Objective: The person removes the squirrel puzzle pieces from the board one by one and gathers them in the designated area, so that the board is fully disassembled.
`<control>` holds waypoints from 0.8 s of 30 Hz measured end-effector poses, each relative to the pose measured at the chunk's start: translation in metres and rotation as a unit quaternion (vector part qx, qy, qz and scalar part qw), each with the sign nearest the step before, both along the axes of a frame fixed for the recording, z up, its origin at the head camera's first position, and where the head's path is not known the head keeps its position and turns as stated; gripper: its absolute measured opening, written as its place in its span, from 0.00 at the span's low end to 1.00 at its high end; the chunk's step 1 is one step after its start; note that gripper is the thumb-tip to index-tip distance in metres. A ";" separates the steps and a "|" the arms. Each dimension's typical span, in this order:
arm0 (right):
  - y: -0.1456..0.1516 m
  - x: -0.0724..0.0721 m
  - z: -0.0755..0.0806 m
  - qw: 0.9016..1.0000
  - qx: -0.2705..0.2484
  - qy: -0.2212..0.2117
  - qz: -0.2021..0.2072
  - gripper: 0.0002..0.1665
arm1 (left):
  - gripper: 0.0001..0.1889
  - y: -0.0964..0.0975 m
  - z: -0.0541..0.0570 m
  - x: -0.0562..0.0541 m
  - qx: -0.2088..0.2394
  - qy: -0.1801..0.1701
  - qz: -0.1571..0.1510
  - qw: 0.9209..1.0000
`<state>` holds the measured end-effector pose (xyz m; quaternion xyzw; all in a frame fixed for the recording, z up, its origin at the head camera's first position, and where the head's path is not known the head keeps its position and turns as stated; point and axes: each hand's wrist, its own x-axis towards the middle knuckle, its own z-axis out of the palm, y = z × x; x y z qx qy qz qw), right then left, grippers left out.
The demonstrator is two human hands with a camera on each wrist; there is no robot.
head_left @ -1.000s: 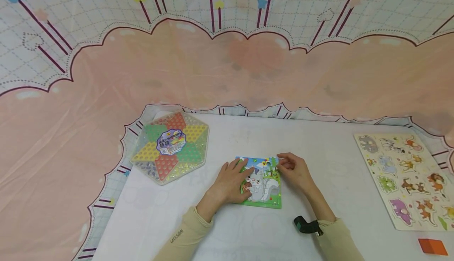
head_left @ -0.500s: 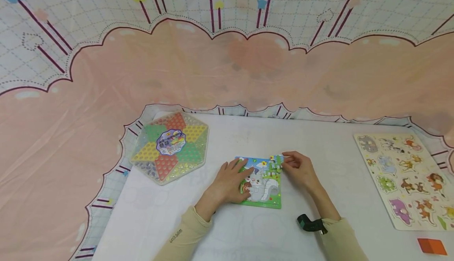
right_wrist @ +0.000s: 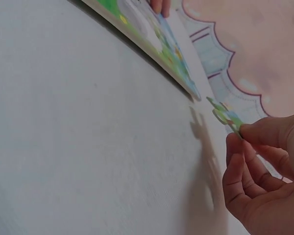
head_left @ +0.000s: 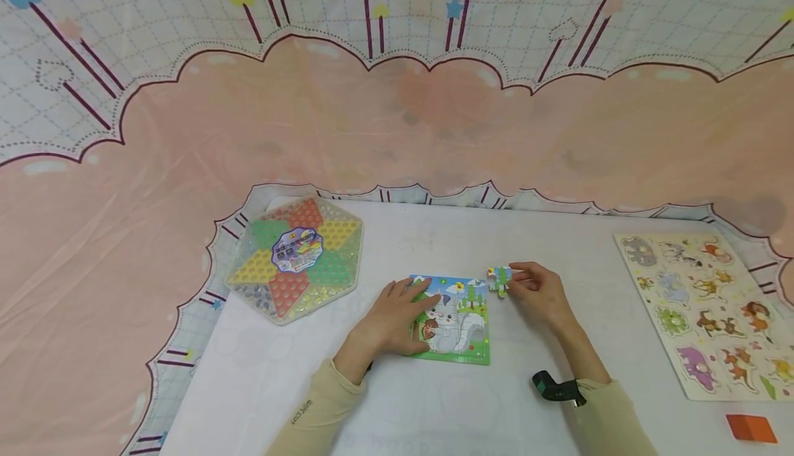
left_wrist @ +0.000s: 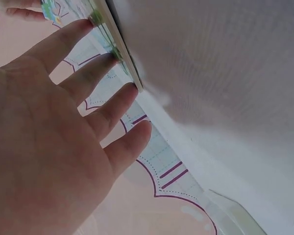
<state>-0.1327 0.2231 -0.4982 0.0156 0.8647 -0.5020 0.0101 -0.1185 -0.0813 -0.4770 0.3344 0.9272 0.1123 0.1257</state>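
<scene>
Pinching piece [head_left: 499,280], others [head_left: 451,332] seemingly in tray [head_left: 455,357]

Left hand [left_wrist: 54,137] splayed against a thin board [left_wrist: 120,43], white tabletop [left_wrist: 230,98] at right, patterned pink cloth [left_wrist: 142,205] behind

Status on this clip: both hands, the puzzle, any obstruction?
Left hand, fingers spread, rests on squirrel puzzle. Right hand pinches loose piece, apart from puzzle's far right corner. Nothing visible between the two.

Free tabletop [head_left: 592,284] between right hand [head_left: 541,296] and animal board [head_left: 713,302], but left hand [head_left: 392,318] over left side of puzzle [head_left: 460,328]
</scene>
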 end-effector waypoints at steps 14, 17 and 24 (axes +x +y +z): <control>0.024 0.004 0.004 1.000 -0.016 0.002 -0.009 0.22 | 0.46 -0.003 0.002 0.001 0.003 -0.016 0.003 1.000; 0.029 0.005 0.005 1.000 -0.016 0.000 -0.016 0.21 | 0.46 -0.003 0.001 0.002 -0.001 -0.009 0.008 1.000; 0.039 0.007 0.009 0.999 -0.011 0.001 -0.030 0.21 | 0.46 -0.002 0.004 0.006 -0.009 0.009 0.015 1.000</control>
